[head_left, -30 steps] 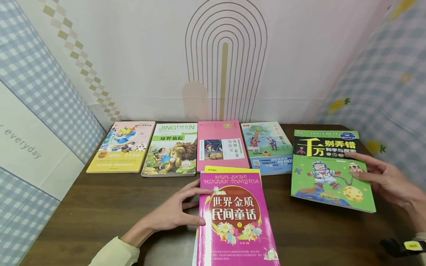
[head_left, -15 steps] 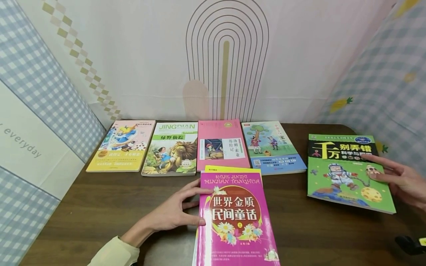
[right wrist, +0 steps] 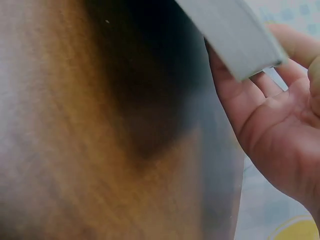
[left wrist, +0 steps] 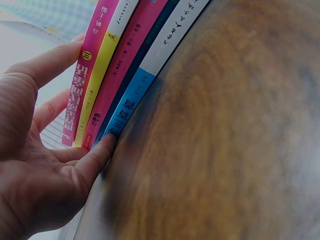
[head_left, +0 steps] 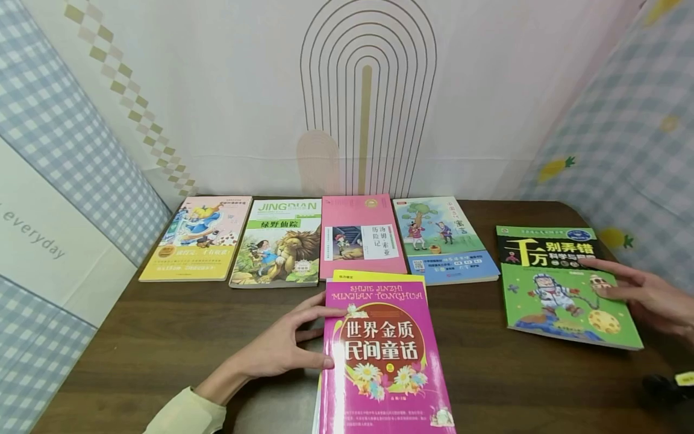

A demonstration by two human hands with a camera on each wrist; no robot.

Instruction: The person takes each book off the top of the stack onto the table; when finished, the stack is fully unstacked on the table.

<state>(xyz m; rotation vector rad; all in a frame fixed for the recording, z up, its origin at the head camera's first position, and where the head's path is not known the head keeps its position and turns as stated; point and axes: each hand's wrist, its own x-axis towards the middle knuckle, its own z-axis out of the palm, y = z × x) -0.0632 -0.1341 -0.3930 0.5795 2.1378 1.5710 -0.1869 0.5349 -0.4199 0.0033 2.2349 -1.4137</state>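
Note:
In the head view my left hand (head_left: pixel 287 340) grips the left edge of a stack of books at the front middle. Its top book (head_left: pixel 387 355) is magenta with white lettering and daisies; a yellow edge peeks out behind. From the left wrist, pink, yellow and blue spines (left wrist: pixel 125 107) show, with fingers at the lowest one. At the right, my right hand (head_left: pixel 645 295) holds a green and black book (head_left: pixel 564 307) with an astronaut cover by its right edge. Fingers lie on the cover, others underneath. In the right wrist view its pages (right wrist: pixel 235 37) appear over a dark shadow.
Along the back of the brown wooden table (head_left: pixel 190 337) lies a row of books: a yellow and pink book (head_left: pixel 197 238), a lion-cover book (head_left: pixel 279 244), a pink book (head_left: pixel 358 211) and a green-blue book (head_left: pixel 441 241). Patterned cloth (head_left: pixel 244 90) hangs behind and at both sides.
My right hand has carried the astronaut book to the right, off the green-blue book's corner, then slightly lower and toward me. The left hand and its stack have stayed put.

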